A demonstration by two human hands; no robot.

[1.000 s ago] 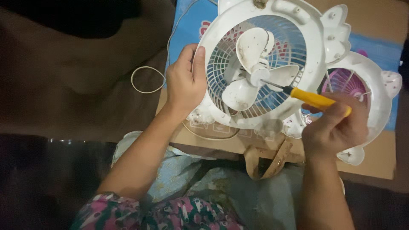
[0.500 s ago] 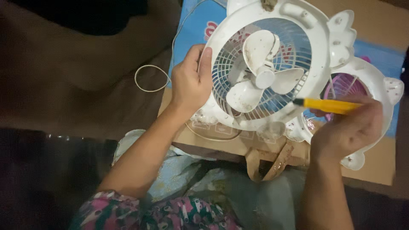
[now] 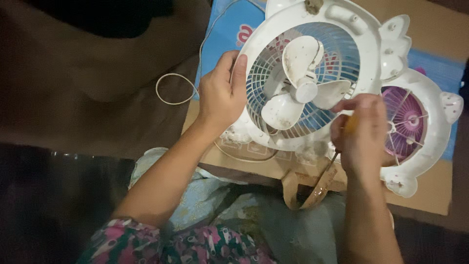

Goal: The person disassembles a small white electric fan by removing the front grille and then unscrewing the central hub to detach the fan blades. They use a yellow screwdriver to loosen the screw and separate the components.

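Note:
My left hand (image 3: 222, 95) grips the left rim of a round white fan housing (image 3: 364, 49) and holds it tilted up. Inside it sit a dirty three-bladed white propeller (image 3: 299, 85) and a pale blue grille. My right hand (image 3: 361, 132) is closed around a yellow-handled screwdriver (image 3: 350, 123), mostly hidden in the fist, its shaft pointing down toward me. The hand is at the housing's lower right edge. Behind it lies a second white fan cover with a pink grille (image 3: 408, 120).
The parts rest on a flattened cardboard box (image 3: 430, 195) with a blue printed panel (image 3: 229, 29). A thin white cord loop (image 3: 172, 89) lies on the brown surface to the left. A tan strap (image 3: 312, 188) hangs over the box edge onto light blue cloth on my lap.
My right hand pulled the screwdriver tip away from the propeller hub, swung it down and turned the tool in the fist. The left hand kept its hold on the housing.

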